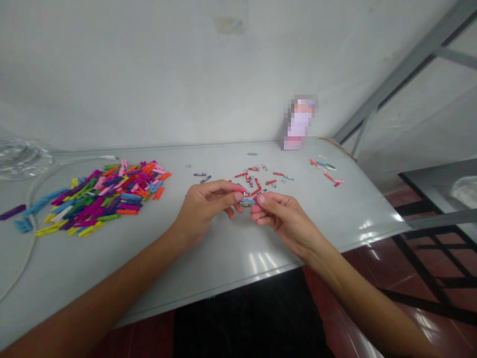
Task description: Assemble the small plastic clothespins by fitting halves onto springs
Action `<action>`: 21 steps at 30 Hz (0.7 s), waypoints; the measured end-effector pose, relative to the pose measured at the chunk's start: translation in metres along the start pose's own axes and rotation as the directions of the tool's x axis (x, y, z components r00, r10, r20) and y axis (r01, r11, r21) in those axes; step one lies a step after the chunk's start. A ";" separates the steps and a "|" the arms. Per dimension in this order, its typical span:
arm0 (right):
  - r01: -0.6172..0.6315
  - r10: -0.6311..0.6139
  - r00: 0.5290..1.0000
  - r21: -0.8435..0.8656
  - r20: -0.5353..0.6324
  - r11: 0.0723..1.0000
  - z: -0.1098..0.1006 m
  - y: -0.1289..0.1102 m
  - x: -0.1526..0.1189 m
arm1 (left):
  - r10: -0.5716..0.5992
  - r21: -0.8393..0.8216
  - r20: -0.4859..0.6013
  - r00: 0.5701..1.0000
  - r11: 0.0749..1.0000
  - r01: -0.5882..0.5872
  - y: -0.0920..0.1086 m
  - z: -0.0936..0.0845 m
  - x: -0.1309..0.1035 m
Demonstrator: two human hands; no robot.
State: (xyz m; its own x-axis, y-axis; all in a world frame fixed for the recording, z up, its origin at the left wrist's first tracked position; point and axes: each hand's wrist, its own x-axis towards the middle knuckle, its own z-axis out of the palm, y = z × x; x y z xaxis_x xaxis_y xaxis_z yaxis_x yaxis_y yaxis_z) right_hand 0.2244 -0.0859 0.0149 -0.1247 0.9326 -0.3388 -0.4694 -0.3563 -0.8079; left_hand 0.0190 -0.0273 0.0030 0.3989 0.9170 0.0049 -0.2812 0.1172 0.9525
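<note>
Close together over the table, both of my hands have their fingertips pinched. My right hand [281,211] grips one end of a small blue clothespin piece [249,201]. Between the thumb and finger of my left hand [212,201] there is a tiny light spot, perhaps metal, at the other end of that piece; the fingers hide most of it. Just beyond my fingertips lie several loose clothespin halves, mostly red [257,186], with some dark blue ones [200,174]. Small wire springs [264,167] are scattered among them.
A large heap of colourful clothespins [100,196] covers the table's left side, beside a white cable [32,209]. A few coloured pieces [328,176] lie at right. A blurred-out box-like item [298,124] leans on the wall. Metal framing [402,74] rises at the right.
</note>
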 end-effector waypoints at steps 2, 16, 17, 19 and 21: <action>-0.008 0.008 1.000 0.017 0.009 1.000 0.000 0.000 0.003 | -0.045 -0.054 -0.010 0.999 0.998 0.044 0.000 0.000 0.001; 0.024 -0.024 0.999 0.035 -0.023 0.999 0.001 0.006 0.015 | -0.199 -0.166 -0.042 0.979 0.968 0.190 -0.001 -0.001 0.004; 0.032 -0.031 0.999 0.031 -0.029 0.999 0.002 0.006 0.016 | -0.198 -0.163 -0.043 0.979 0.969 0.189 -0.001 -0.001 0.004; 0.043 -0.042 0.998 0.026 -0.036 0.999 0.003 0.008 0.017 | -0.194 -0.160 -0.044 0.980 0.970 0.185 -0.002 0.000 0.005; 0.047 -0.046 0.998 0.019 -0.031 0.999 0.004 0.010 0.017 | -0.194 -0.157 -0.041 0.980 0.970 0.185 -0.002 0.000 0.005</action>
State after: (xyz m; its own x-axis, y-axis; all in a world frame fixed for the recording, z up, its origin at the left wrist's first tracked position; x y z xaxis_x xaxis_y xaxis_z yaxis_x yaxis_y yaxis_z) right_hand 0.2142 -0.0732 0.0030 -0.0754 0.9458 -0.3158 -0.4917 -0.3108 -0.8134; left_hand 0.0214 -0.0233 0.0007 0.4096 0.8918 -0.1921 -0.3363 0.3434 0.8769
